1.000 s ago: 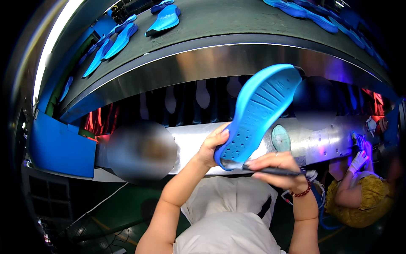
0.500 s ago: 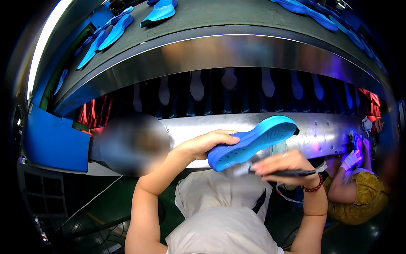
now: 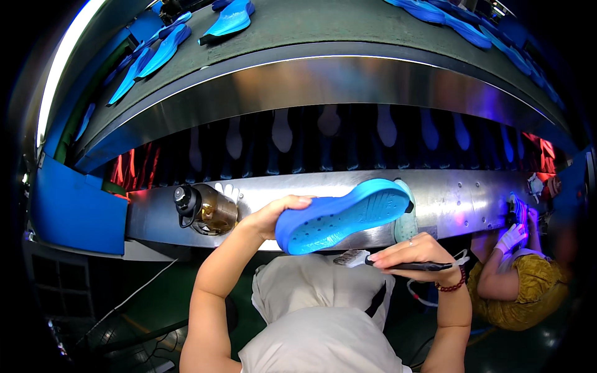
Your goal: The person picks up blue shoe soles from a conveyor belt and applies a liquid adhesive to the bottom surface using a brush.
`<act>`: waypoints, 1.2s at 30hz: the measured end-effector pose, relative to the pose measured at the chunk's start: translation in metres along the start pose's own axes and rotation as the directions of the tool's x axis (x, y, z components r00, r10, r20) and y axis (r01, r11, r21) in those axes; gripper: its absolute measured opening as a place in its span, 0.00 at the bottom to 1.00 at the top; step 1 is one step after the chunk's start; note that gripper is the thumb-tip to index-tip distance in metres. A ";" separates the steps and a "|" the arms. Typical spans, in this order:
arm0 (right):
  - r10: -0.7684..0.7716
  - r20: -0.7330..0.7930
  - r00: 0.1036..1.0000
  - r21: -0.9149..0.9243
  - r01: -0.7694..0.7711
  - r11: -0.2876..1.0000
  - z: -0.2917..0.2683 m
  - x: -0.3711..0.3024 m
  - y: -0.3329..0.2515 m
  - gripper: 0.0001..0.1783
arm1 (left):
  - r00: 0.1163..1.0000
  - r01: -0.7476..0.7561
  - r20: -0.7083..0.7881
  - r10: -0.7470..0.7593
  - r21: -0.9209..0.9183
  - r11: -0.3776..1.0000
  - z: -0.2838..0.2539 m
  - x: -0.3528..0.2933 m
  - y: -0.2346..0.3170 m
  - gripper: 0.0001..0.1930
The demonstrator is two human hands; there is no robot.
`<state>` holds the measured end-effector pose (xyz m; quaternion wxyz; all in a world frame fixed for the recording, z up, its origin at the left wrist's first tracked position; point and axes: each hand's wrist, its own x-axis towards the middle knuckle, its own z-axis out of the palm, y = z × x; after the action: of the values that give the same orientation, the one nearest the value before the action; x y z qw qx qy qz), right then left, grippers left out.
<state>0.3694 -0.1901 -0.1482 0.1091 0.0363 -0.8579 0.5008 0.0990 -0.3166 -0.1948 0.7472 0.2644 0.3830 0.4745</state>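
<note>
My left hand is closed round one end of a blue shoe sole, thumb on its upper edge. The sole is tilted so that its light blue face with small holes shows, and part of that face looks wet and shiny. Below it my right hand grips a brush with a black handle. The brush's pale ferrule and dark bristles point left, a little apart from the sole's lower edge. On the metal ledge behind the sole lies a pale green sole-shaped piece, partly covered.
A dark bottle stands on the steel ledge to the left. Blue soles lie on the conveyor belt above. At right sits a co-worker in a yellow top, with a gloved hand at another sole.
The brush has come away from the sole's face and moved slightly down and left. My left hand and the sole have shifted left. The bottle at left, blurred before, is now distinct.
</note>
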 end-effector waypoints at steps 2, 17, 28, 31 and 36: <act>-0.039 -0.243 0.969 0.092 0.063 0.994 0.003 -0.001 0.014 0.12 | 1.000 0.008 -0.025 -0.010 -0.079 0.997 -0.006 -0.001 0.000 0.33; 0.359 -0.496 0.791 0.313 -0.223 0.923 0.028 0.022 0.044 0.10 | 0.930 -0.295 0.039 0.366 -0.518 0.803 0.010 0.059 -0.050 0.49; -0.181 -0.302 0.936 -0.300 0.087 0.950 0.065 0.029 0.004 0.08 | 0.886 -0.446 -0.176 0.429 -0.577 0.685 0.006 0.061 -0.054 0.43; 0.068 -0.358 0.931 0.038 -0.058 0.998 0.042 0.027 0.007 0.09 | 0.885 -0.420 -0.132 0.446 -0.640 0.644 0.021 0.058 -0.052 0.42; -0.156 -0.439 0.885 -0.176 0.086 0.981 0.048 0.044 0.004 0.09 | 0.849 -0.471 -0.155 0.505 -0.655 0.591 0.041 0.060 -0.042 0.43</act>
<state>0.3181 -0.2279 -0.1650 0.3386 -0.0355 -0.8406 0.4212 0.1694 -0.2804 -0.2224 0.6405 0.0827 0.0805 0.7592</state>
